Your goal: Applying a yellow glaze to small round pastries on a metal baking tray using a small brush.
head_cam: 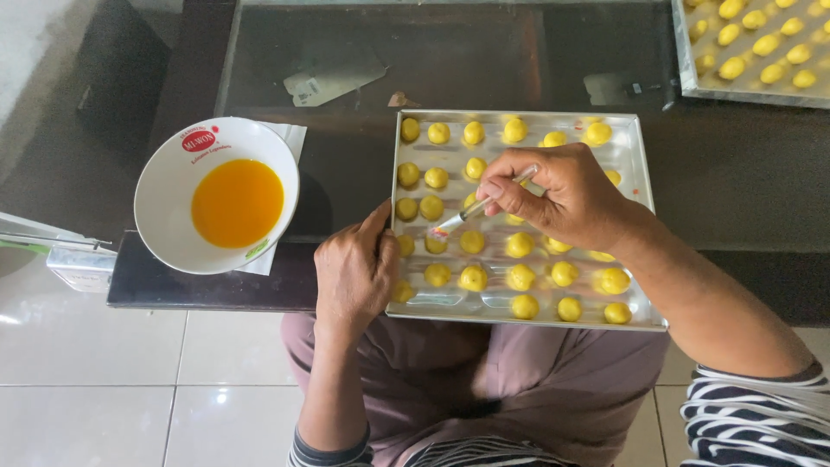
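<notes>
A metal baking tray (638, 311) sits on the low dark table in front of me, filled with several small yellow dough balls (473, 278). My right hand (566, 197) hovers over the tray's middle and grips a small pastry brush (467, 214); its bristle tip rests by a ball near the tray's left side. My left hand (354, 272) lies on the tray's front left edge, thumb along the rim, steadying it. It holds nothing else.
A white bowl (169, 186) of orange-yellow egg wash stands left of the tray on a white napkin. A second tray (692, 82) of yellow balls sits at the far right. A box lies at the left edge, white floor tiles below, my knees under the table edge.
</notes>
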